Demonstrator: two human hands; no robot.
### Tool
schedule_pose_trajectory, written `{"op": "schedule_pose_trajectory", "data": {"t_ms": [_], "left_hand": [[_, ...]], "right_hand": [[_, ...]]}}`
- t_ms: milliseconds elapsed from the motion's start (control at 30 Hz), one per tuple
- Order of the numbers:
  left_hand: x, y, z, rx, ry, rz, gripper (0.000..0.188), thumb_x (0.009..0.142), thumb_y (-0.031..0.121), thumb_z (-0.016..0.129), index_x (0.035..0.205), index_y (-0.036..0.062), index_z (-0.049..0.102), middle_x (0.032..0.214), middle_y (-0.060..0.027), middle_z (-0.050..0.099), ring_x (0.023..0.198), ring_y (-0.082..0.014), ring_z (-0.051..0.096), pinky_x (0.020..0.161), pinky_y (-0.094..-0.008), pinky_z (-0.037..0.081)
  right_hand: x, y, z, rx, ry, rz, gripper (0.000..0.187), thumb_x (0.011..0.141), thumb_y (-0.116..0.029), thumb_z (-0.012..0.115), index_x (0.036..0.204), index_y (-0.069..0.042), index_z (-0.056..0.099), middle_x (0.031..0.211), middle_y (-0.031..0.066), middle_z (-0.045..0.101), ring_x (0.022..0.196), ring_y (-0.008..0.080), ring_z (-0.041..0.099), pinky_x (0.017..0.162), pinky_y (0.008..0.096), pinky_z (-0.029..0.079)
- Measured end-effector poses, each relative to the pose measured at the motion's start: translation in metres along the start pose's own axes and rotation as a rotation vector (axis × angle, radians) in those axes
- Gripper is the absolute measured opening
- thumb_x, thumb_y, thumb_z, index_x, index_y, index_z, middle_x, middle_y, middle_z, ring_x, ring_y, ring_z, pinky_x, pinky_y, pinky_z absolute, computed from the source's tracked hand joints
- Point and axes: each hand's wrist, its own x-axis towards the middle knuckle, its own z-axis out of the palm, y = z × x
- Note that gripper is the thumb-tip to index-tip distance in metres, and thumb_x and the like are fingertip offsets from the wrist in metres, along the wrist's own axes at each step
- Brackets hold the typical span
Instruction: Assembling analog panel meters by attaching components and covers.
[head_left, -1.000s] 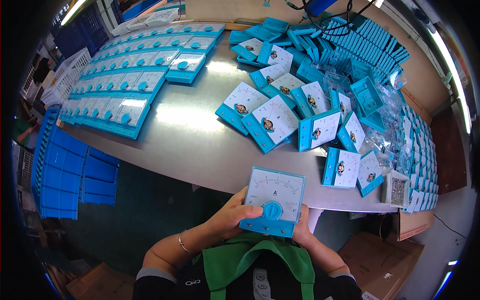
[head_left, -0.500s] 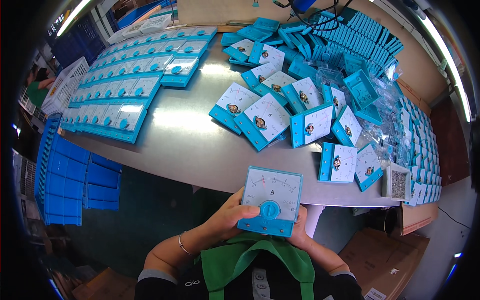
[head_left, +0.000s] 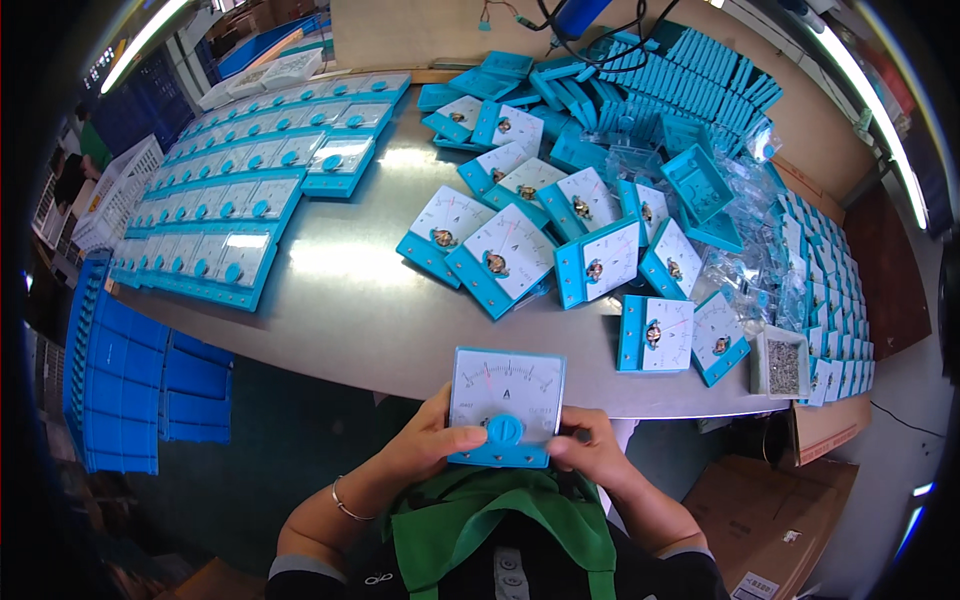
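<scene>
A square ammeter (head_left: 508, 400) with a white dial, clear cover and blue base is held before my body, just off the table's near edge. My left hand (head_left: 428, 440) grips its left side, the thumb lying across the front beside the round blue knob (head_left: 504, 430). On the opposite side my right hand (head_left: 592, 446) holds the lower right corner, thumb at the front. Fingers behind the meter are hidden. Beyond it on the table lie several uncovered ammeters (head_left: 500, 260), their copper-coloured inner parts showing.
Rows of covered ammeters (head_left: 230, 210) fill the table's left. Blue cases (head_left: 700, 185) and clear covers (head_left: 745, 270) are heaped at the right. A white box of small metal parts (head_left: 782, 365) stands near the right edge. Blue crates (head_left: 120, 370) stand at lower left.
My right hand has come round to the meter's lower right corner, its thumb now on the front. The meter has straightened from a slight tilt. The whole view has shifted a little.
</scene>
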Motion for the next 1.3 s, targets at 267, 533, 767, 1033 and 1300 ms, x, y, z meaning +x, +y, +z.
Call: {"op": "schedule_pose_trajectory", "data": {"t_ms": [267, 533, 767, 1033, 1300], "left_hand": [[0.024, -0.005, 0.022, 0.116, 0.209, 0.617, 0.100, 0.077, 0.007, 0.070, 0.145, 0.0132, -0.002, 0.136, -0.0109, 0.031, 0.113, -0.0235, 0.048, 0.095, -0.0388, 0.041], [0.036, 0.002, -0.027, -0.042, 0.253, 0.537, 0.111, 0.064, 0.034, 0.081, 0.144, 0.0136, 0.007, 0.114, -0.0087, 0.047, 0.100, -0.0213, 0.054, 0.085, -0.0390, 0.049], [0.040, 0.006, -0.045, -0.006, 0.124, 0.519, 0.108, 0.066, 0.052, 0.074, 0.145, 0.0196, 0.008, 0.131, -0.0161, 0.041, 0.107, -0.0284, 0.054, 0.089, -0.0425, 0.048], [0.040, 0.005, -0.045, -0.044, 0.145, 0.540, 0.101, 0.070, 0.055, 0.069, 0.144, 0.0193, 0.010, 0.134, -0.0176, 0.038, 0.110, -0.0313, 0.052, 0.091, -0.0453, 0.046], [0.041, 0.005, -0.034, -0.193, 0.136, 0.581, 0.089, 0.076, 0.053, 0.060, 0.144, 0.0185, 0.013, 0.135, -0.0181, 0.036, 0.116, -0.0316, 0.047, 0.097, -0.0465, 0.040]], "right_hand": [[0.027, -0.041, 0.047, -1.517, 0.043, -0.769, 0.023, 0.075, -0.018, 0.068, 0.073, -0.001, 0.053, 0.066, 0.0118, 0.051, 0.056, 0.0273, 0.055, 0.047, 0.0337, 0.043], [0.073, -0.096, 0.006, -1.409, 0.168, -0.758, 0.016, 0.078, -0.018, 0.067, 0.086, -0.005, 0.063, 0.076, 0.0104, 0.060, 0.058, 0.0255, 0.058, 0.049, 0.0319, 0.044], [0.121, -0.204, -0.187, -2.039, 1.096, -0.374, 0.014, 0.076, -0.018, 0.063, 0.080, -0.004, 0.064, 0.090, 0.0109, 0.058, 0.078, 0.0320, 0.061, 0.065, 0.0421, 0.050], [0.098, -0.198, -0.128, -1.312, 0.845, -0.837, 0.013, 0.081, -0.013, 0.063, 0.077, -0.001, 0.062, 0.061, 0.0068, 0.055, 0.055, 0.0168, 0.058, 0.049, 0.0304, 0.045], [0.042, -0.072, -0.056, -1.058, 0.185, -0.181, 0.016, 0.084, -0.015, 0.060, 0.085, 0.001, 0.063, 0.057, 0.0061, 0.053, 0.048, 0.0119, 0.051, 0.043, 0.0289, 0.039]]}}
